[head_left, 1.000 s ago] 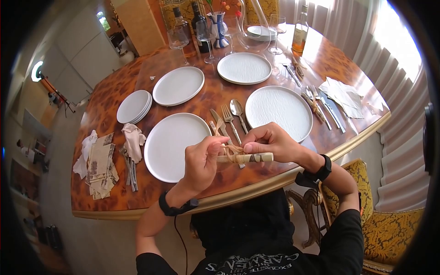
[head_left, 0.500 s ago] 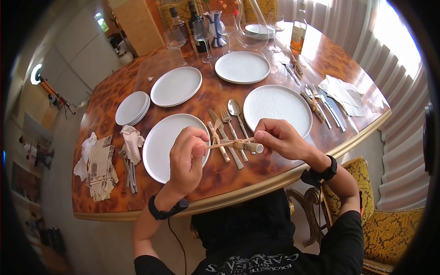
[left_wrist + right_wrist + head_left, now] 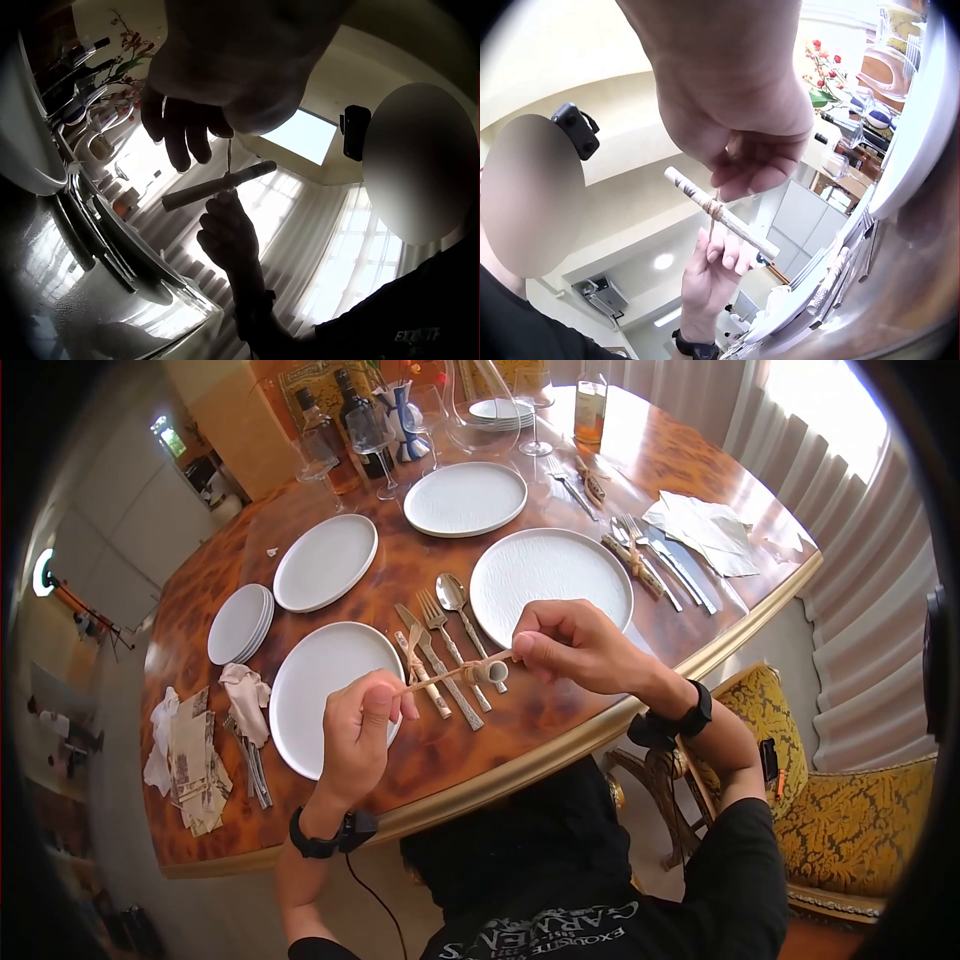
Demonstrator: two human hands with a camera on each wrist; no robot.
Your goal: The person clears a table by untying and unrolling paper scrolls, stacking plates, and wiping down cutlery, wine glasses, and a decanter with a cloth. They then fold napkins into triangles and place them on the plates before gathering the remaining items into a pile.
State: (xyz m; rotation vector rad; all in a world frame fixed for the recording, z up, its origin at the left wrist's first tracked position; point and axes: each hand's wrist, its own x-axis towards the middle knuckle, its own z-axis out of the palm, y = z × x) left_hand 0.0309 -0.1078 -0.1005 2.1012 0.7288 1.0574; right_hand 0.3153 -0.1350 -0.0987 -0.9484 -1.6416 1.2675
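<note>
The pale roll (image 3: 480,673), freed from the fingers, now hangs by twine (image 3: 439,680) right of the nearest plate (image 3: 335,695), left hand (image 3: 357,733) and right hand (image 3: 582,648) each pinching an end tightly.

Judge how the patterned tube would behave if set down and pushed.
The tube would probably roll, being round. Its end looks hollow, so it is likely light. The cord tied round its middle might make it wobble.

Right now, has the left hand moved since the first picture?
Yes. The left hand has moved left, judged by the knife lying on the table: its fingers reached in front of the knife then, and now they stop left of it.
</note>
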